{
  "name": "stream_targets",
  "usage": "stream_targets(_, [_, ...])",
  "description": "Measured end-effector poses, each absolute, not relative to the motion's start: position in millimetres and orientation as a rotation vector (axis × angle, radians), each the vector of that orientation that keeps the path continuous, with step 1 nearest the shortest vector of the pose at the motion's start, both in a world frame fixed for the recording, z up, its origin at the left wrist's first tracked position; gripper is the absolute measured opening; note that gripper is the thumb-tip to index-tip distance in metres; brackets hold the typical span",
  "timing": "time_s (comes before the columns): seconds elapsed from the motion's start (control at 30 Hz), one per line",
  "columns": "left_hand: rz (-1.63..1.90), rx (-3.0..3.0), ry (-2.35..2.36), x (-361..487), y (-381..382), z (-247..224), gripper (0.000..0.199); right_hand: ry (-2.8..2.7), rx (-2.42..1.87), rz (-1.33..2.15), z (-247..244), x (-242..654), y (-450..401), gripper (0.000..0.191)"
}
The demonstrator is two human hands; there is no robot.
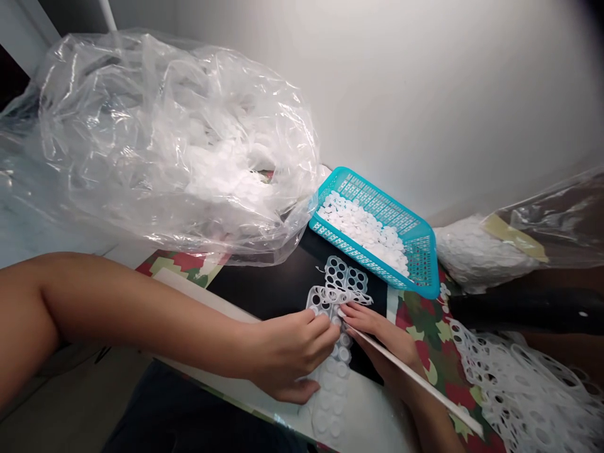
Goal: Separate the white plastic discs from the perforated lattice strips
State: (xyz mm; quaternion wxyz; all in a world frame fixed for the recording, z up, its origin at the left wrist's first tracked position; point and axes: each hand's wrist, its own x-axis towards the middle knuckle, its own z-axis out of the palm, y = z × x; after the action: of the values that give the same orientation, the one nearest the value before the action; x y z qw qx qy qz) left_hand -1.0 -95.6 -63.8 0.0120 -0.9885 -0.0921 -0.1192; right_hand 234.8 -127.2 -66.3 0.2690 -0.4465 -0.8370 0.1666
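A long translucent strip (330, 390) with rows of round cups runs under both hands, many of them bearing white discs (344, 353). My left hand (290, 355) lies over its left side, fingers bent down onto the discs and thumb apart; nothing shows held in it, though the fingertips are partly hidden. My right hand (380, 330) grips a thin white sheet (419, 377) between fingers and thumb, seen nearly edge-on. A curled web of white rings (337, 294) lies at its fingertips, across the strip. Beyond it, the cups (336, 270) show dark, without discs.
A blue plastic basket (427, 251) with loose white discs stands at the back. At left bulges a large clear plastic bag (179, 151) of white pieces. Another filled bag (486, 251) is at right, above a heap of ring-holed sheets (533, 390). A patterned cloth (415, 333) covers the table.
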Motion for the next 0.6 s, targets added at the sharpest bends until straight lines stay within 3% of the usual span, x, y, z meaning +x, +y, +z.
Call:
stream_targets(0.3, [-0.397, -3.062, -0.292, -2.0, -96.9, -63.7, 0.046, -2.352, -1.170, 0.343, -65.3, 236.4, -126.2, 0.018])
stream_targets(0.6, [-0.365, -3.042, -0.271, -1.5, -96.8, -61.3, 0.047, -2.597, -1.077, 0.021, -74.4, 241.8, -130.6, 0.032])
